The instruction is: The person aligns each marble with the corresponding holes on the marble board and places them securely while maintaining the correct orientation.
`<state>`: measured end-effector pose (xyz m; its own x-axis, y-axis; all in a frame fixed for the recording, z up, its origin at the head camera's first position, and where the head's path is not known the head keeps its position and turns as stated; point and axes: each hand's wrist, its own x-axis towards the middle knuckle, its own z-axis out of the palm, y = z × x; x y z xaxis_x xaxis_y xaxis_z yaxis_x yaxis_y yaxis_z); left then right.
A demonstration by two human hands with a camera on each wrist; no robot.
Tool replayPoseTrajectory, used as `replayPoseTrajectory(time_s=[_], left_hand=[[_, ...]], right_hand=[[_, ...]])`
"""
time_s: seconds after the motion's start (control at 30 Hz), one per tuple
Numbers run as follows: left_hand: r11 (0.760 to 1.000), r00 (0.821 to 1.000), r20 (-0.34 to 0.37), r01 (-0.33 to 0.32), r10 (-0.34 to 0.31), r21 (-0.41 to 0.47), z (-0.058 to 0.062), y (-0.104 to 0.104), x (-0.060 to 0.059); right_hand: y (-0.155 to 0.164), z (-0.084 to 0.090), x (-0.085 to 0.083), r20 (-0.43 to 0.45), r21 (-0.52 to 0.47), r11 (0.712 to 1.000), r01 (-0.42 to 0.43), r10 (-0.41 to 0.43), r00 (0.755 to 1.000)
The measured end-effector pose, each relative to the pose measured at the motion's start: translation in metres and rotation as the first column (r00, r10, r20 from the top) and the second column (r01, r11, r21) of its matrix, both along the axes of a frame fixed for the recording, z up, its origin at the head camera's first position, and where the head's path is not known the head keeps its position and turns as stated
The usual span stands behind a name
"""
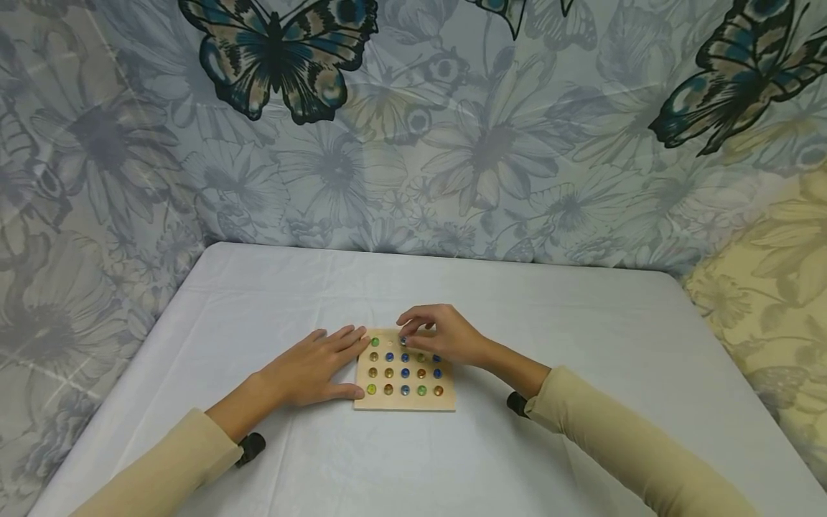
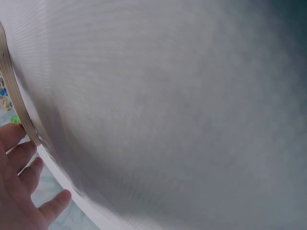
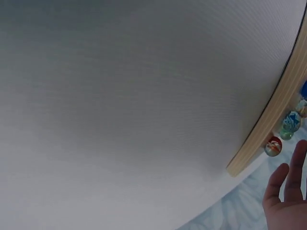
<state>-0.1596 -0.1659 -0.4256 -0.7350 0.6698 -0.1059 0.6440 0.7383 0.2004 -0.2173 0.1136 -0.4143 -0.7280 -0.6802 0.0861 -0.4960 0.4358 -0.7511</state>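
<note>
A pale wooden board with rows of glass marbles lies flat on the table. My left hand is spread along its left side, with fingertips and thumb on that edge. At the far row, my right hand pinches a marble between thumb and fingers, right over the third place. Left of it is a bare hollow, then a green marble in the corner. The right hand hides the far right part of that row. In the right wrist view, a red and white marble sits near the board's corner.
A white cloth covers the table. Patterned fabric with butterflies hangs behind it and at the sides. Each wrist wears a black device, one by the left cuff and one by the right cuff.
</note>
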Motion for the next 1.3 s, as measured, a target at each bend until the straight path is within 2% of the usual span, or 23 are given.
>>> replayPoseTrajectory(time_s=[0.4,0.93,1.17,1.3], left_hand=[[1.000,1.000,0.005,0.002,-0.002,-0.004,0.000,0.001,-0.001],[1.000,1.000,0.013,0.006,-0.006,-0.008,0.001,0.001,0.000],[1.000,1.000,0.018,-0.001,0.002,-0.012,0.002,0.001,0.001],[1.000,1.000,0.020,-0.007,0.007,-0.008,0.002,0.000,0.000]], right_hand=[[-0.013,-0.002,-0.008,0.037,0.077,0.997,-0.017,0.015,0.999],[-0.026,-0.002,-0.007,0.033,0.104,0.994,-0.029,0.026,0.999],[-0.024,0.003,-0.008,-0.011,0.110,0.993,-0.030,0.031,0.999],[-0.016,0.010,-0.007,-0.058,0.137,0.991,0.004,0.004,0.998]])
